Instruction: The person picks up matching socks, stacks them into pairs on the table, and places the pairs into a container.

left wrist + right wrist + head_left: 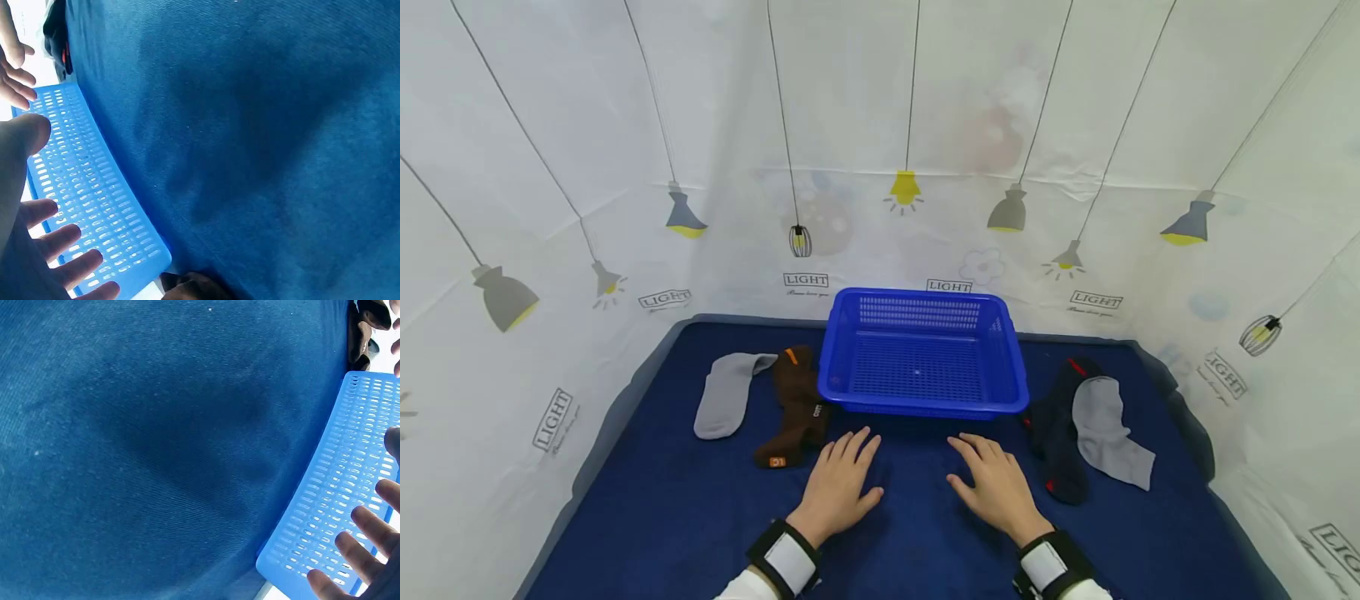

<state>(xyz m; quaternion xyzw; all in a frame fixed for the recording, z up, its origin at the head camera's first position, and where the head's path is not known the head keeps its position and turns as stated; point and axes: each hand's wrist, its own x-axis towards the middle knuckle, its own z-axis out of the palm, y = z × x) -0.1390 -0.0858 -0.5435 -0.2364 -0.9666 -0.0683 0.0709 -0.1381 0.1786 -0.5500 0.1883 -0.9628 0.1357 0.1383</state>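
My left hand (838, 487) is over the blue cloth with fingers spread and nothing in them, just in front of a blue plastic basket (917, 406). To its left lie a brown sock (793, 396) with orange marks and, farther out, a grey sock (727, 396). My right hand (995, 486), likewise spread and holding nothing, is in front of the basket's right half. Beside it on the right are a black sock (1060, 442) with red marks and a second grey sock (1108, 429) partly overlapping it. Both wrist views show straight fingers before the basket's slotted wall.
Dark blue cloth (700, 517) covers the work surface. A white curtain (880, 100) printed with hanging lamps rises behind and on both sides. The basket stands near the back edge, its inside bare.
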